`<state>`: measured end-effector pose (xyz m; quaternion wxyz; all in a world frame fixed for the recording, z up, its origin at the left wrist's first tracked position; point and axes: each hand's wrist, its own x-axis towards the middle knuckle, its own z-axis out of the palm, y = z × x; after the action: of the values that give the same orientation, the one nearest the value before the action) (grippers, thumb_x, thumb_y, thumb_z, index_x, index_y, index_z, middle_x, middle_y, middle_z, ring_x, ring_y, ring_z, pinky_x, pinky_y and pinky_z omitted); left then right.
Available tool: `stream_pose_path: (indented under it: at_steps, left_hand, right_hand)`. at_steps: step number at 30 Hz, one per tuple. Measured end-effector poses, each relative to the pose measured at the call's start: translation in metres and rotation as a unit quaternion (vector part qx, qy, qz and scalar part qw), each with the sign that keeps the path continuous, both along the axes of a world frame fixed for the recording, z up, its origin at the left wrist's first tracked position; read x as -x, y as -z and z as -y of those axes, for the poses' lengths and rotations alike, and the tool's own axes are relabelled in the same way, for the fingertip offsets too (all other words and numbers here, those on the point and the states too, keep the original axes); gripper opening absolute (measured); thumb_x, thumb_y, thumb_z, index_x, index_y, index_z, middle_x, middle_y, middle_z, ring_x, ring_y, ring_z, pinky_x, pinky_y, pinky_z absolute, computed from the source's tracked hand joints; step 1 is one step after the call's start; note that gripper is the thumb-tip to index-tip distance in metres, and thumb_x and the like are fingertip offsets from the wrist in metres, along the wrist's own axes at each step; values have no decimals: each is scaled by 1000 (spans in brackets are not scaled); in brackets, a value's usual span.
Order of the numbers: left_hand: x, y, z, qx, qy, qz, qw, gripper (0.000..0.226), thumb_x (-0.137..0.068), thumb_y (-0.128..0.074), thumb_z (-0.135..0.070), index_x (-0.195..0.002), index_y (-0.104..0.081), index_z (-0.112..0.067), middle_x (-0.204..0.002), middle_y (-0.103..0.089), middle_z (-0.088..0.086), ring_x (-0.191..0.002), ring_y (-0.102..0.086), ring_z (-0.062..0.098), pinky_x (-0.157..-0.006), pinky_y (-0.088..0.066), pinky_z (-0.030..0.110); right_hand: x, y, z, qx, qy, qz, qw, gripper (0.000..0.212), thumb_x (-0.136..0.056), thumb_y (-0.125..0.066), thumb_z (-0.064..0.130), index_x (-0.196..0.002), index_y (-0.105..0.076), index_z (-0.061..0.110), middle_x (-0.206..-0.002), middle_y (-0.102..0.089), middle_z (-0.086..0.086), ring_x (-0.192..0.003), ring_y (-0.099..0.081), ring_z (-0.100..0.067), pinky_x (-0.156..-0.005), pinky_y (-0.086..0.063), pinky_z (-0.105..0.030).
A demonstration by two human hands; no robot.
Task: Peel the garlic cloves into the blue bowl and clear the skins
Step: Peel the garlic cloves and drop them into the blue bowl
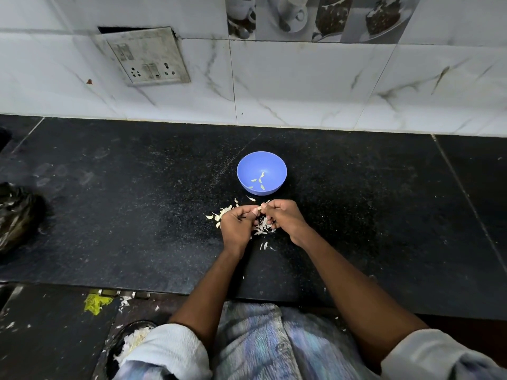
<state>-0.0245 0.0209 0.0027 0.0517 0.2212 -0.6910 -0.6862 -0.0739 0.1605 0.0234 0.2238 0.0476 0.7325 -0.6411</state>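
A garlic clove (259, 209) was pinched between left hand (236, 225) and right hand (285, 218).
It was held just near of the blue bowl (279, 167), above the tabletop (137, 215); small, firm, likely slippery, best gripped at its ends.

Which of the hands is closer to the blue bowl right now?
Right, narrowly. The right hand sits just in front of the blue bowl, almost under its near rim. The left hand is beside it but offset further to the left. Both pinch a garlic clove.
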Motion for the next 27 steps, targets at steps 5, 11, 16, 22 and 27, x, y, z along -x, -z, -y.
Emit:
stream_pose_path:
  at_steps: [5, 11, 16, 22, 27]
  left_hand:
    - [1, 4, 4, 25, -28, 4, 999, 8, -98, -74, -11, -95, -81, -12, -76, -78, 2, -59, -65, 6, -59, -54, 24]
    - [2, 11, 9, 132, -1, 7, 991, 20, -94, -73, -38, -86, -82, -21, -73, -77, -9, -67, -72, 14, -69, -60, 36]
    - [2, 4, 10, 237, 17, 16, 971, 36, -100, -63, -45, -74, -73, -22, -62, -67, -6, -59, -60, 15, -61, -50, 35]
    - [3, 9, 15, 265, 92, 37, 959, 15, -95, -71, -32, -82, -76, -26, -67, -71, -11, -60, -62, 13, -63, -52, 31]
    - [4, 11, 19, 243, 123, 28, 962, 21, -93, -71, -15, -101, -81, -32, -86, -77, -20, -77, -71, 0, -79, -61, 33]
  right_hand:
    - [3, -2, -2, -4, 35, -22, 999, 18, -77, -85, 4, -85, -70, 7, -77, -74, -14, -64, -62, -15, -54, -49, -25]
    - [4, -5, 1, -29, -13, -51, 998, 10, -87, -80, 13, -97, -78, 10, -77, -77, -11, -60, -62, -14, -55, -50, -21]
    - [6, -7, 10, -84, -18, -63, 994, 15, -95, -69, 14, -82, -74, 8, -71, -72, -10, -57, -60, -12, -54, -49, -24]
    - [25, -13, 29, -243, 32, -209, 947, 19, -94, -66, 23, -77, -65, 14, -69, -67, 4, -68, -63, -21, -65, -52, -38]
    - [41, -34, 43, -284, 106, -218, 928, 8, -89, -70, 17, -87, -77, 22, -100, -78, 0, -92, -71, -26, -68, -44, -27]
